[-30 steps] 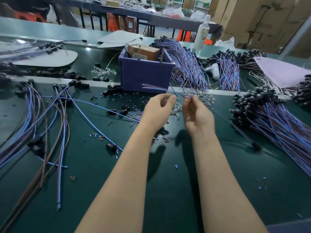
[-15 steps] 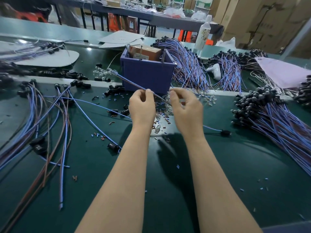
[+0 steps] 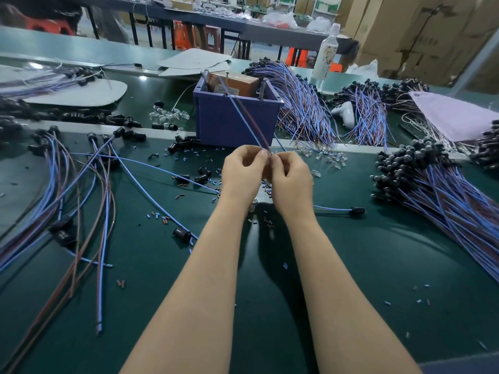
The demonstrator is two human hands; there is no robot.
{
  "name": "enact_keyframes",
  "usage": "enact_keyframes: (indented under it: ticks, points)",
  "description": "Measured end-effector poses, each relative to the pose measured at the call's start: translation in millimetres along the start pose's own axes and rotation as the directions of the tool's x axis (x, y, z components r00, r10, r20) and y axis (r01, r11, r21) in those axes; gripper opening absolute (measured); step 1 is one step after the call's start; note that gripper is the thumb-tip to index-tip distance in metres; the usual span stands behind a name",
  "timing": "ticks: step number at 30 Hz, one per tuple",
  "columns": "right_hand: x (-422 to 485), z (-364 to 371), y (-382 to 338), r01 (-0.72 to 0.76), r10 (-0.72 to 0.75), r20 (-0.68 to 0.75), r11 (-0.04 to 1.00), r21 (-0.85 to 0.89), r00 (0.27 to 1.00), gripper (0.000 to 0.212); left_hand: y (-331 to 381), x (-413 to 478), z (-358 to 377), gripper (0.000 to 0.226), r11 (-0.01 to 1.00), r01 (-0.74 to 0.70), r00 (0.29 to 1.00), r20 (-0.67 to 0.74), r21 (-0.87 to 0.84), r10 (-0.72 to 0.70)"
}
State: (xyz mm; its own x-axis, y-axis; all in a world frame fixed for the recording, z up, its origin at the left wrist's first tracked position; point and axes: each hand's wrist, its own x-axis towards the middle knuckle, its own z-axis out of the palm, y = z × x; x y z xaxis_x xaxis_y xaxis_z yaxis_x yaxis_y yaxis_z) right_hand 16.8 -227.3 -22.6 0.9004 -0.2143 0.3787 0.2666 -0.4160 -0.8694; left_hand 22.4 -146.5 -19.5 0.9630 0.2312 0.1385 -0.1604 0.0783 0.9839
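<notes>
My left hand [image 3: 244, 174] and my right hand [image 3: 293, 179] meet above the green mat [image 3: 351, 265], thumbs and fingertips together. Between them they pinch a thin pair of wires [image 3: 247, 121], one blue and one brown, which rises away from my fingers toward the purple box [image 3: 232, 117]. The same lead trails out below my right hand to a black socket [image 3: 357, 211] lying on the mat. What sits at the pinched tip is hidden by my fingers. Small clear bulbs [image 3: 334, 159] lie just beyond my right hand.
Loose blue and brown leads [image 3: 102, 201] with black sockets spread over the left. A big bundle of finished leads [image 3: 445, 190] lies at the right, more bundles [image 3: 302, 103] behind the box. Cut sleeve bits litter the mat. A white bottle [image 3: 326, 52] stands at the back.
My hands have drawn together and closer to me. The wire pair, slanting left half a second ago, now points up and away over the box. The black socket lies further right.
</notes>
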Motion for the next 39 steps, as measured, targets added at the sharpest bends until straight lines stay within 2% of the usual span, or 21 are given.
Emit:
enact_keyframes:
  ticks: [3, 6, 11, 14, 18, 39]
  points:
    - [2.9, -0.1, 0.5, -0.094, 0.104, -0.075, 0.987, 0.134, 0.992, 0.017, -0.7, 1.9, 0.7, 0.014, 1.0, -0.005, 0.995, -0.095, 0.0, 0.005]
    - [5.3, -3.0, 2.3, -0.18, 0.208, -0.097, 0.955, 0.236, 0.973, 0.008, -1.0, 2.9, -1.7, 0.017, 0.995, 0.044, 0.986, -0.16, -0.087, -0.057]
    - [0.4, 0.1, 0.3, -0.14, 0.142, -0.011, 0.985, 0.098, 0.99, 0.032, -0.7, 2.5, -5.9, 0.012, 0.999, 0.018, 0.978, -0.206, -0.03, -0.024]
    - [-2.5, 2.8, -2.4, -0.084, 0.085, 0.067, 0.996, -0.015, 0.994, 0.034, -0.3, 1.8, -5.8, 0.009, 1.0, 0.011, 0.985, -0.174, 0.008, -0.009]
    - [-4.9, 4.0, -6.1, -0.073, 0.081, 0.113, 0.995, -0.07, 0.99, 0.034, -1.4, 1.4, -6.4, 0.013, 0.999, 0.0, 0.99, -0.139, 0.048, 0.007]
    - [-6.9, 3.5, -6.4, -0.05, 0.059, 0.12, 0.996, -0.074, 0.991, 0.032, -3.1, 1.7, -6.1, 0.011, 0.994, -0.038, 0.994, -0.098, 0.105, 0.049]
